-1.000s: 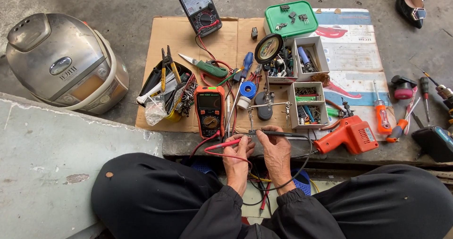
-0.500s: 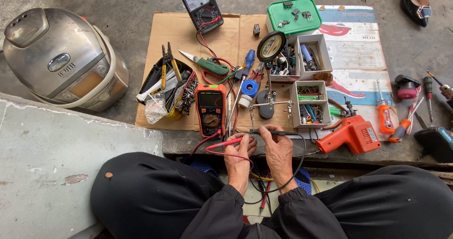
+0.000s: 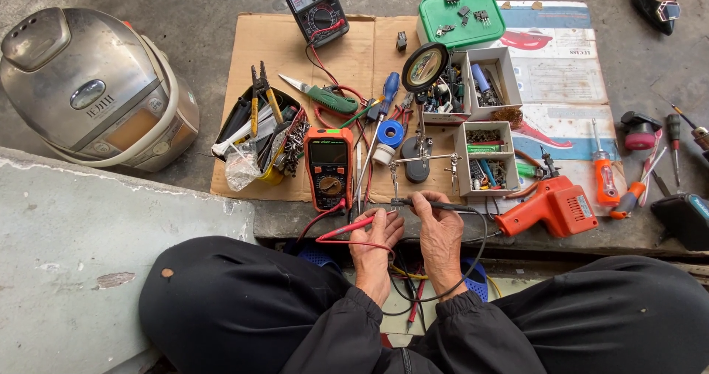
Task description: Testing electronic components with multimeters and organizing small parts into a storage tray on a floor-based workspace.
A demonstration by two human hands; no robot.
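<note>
From the head view, the left hand pinches the red probe, and the right hand grips the black probe. Both probes lie crosswise just below the orange multimeter, tips apparently meeting on something small between the hands.

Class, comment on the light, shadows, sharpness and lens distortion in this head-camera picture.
Head view: soft, even daylight with faint shadows; dull sheen on the rice cooker lid; hands, left and right, and the orange meter are sharp; the wide lens bends edges outward.
</note>
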